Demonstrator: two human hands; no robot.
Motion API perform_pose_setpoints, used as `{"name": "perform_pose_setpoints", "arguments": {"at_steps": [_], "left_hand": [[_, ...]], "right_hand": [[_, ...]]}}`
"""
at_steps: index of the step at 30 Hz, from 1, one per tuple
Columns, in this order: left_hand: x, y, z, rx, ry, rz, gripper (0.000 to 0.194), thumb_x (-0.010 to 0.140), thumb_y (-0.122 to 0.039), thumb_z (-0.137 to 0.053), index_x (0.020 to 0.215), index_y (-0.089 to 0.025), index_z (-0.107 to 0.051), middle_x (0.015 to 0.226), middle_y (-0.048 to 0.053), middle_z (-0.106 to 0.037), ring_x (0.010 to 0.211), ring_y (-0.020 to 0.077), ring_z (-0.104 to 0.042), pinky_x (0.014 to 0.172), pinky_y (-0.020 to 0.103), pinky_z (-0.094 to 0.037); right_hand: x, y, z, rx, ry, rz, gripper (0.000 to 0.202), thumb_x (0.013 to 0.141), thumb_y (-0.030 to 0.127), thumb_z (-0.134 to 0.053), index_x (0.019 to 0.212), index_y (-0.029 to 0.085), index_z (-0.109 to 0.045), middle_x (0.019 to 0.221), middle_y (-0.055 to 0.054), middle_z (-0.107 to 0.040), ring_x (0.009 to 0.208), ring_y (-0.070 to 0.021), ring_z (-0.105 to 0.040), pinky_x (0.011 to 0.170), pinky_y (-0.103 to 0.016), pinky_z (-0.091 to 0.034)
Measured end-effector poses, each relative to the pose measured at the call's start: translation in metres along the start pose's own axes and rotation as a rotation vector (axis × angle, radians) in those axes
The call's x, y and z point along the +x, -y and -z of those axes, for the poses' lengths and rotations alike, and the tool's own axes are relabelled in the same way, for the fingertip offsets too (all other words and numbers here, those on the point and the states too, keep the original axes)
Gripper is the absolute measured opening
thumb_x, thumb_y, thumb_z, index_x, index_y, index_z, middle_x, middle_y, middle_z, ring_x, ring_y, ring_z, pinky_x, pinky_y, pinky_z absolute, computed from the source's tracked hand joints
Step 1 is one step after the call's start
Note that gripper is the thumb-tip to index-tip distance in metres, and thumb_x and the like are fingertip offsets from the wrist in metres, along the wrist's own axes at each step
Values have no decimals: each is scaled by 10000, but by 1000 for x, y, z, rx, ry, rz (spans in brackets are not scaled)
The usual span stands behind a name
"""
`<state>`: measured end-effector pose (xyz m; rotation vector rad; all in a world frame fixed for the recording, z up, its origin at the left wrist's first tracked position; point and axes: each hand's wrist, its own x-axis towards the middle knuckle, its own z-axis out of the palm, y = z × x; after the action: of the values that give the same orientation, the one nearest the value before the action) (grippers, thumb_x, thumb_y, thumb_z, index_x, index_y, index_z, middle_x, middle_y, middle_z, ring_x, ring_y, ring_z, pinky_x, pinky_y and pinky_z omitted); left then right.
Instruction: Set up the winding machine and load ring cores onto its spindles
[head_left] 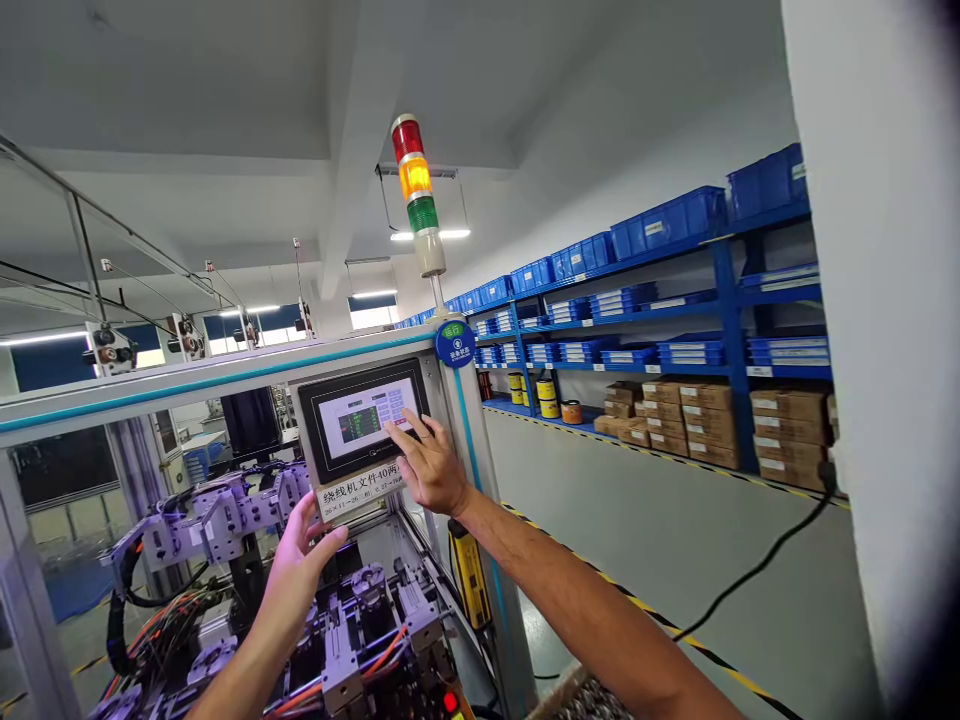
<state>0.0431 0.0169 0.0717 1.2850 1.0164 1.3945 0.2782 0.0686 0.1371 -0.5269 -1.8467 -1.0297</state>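
Note:
A touchscreen panel [324, 440] with a black frame is mounted at the upper corner of a metal machine frame, a printed label [360, 492] along its bottom. My left hand [300, 550] grips the panel's lower left corner, fingers at the side edge and thumb below the label. Over the lower right of the lit screen [360, 412] is my right hand [433, 468]. Its fingers are stretched out, with fingertips at the on-screen buttons, and it holds nothing. Whether a fingertip presses the glass I cannot tell.
Machine parts [367, 600] and cables fill the space below the panel. A signal tower [416, 185] with its amber light lit rises above. Blue shelves [724, 310] with bins and cartons line the right side. A black cable [757, 565] hangs near the white wall [862, 300].

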Motion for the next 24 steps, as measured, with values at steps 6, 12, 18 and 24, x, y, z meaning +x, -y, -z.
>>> {"name": "perform_pose_setpoints", "arguments": {"at_steps": [6,12,18,24], "left_hand": [[-2,-2,-2,-24,3,-6,729,835,-396,-695,1449,-291,-315,1503,-14,-370,1338,188,-379,1134,351,-307],[0,-1,-1,-32,-7,12,765,813,-399,-702,1456,-291,-301,1524,-31,-331,1321,192,-394,1140,349,-294],[-4,-5,-1,1,12,34,865,779,-486,-724,1484,-312,-254,1576,-11,-226,1147,213,-565,966,328,-457],[-7,-9,-4,15,13,42,930,752,-473,-737,1499,-276,-219,1587,32,-190,952,180,-638,812,279,-514]], "right_hand": [[-5,-24,6,-73,-95,-42,655,940,186,-442,1549,111,-213,1397,-155,-503,1415,-280,-335,1089,-516,-353],[-26,-58,0,-183,-164,-155,727,911,194,-516,1552,92,-187,1480,-221,-375,1424,-326,-305,1098,-562,-328],[-29,-56,-1,-198,-137,-178,734,912,205,-525,1551,109,-177,1494,-206,-362,1426,-310,-308,1113,-540,-326],[-27,-57,-1,-203,-141,-177,701,912,205,-523,1530,103,-208,1481,-212,-378,1419,-304,-325,1112,-538,-331]]}}
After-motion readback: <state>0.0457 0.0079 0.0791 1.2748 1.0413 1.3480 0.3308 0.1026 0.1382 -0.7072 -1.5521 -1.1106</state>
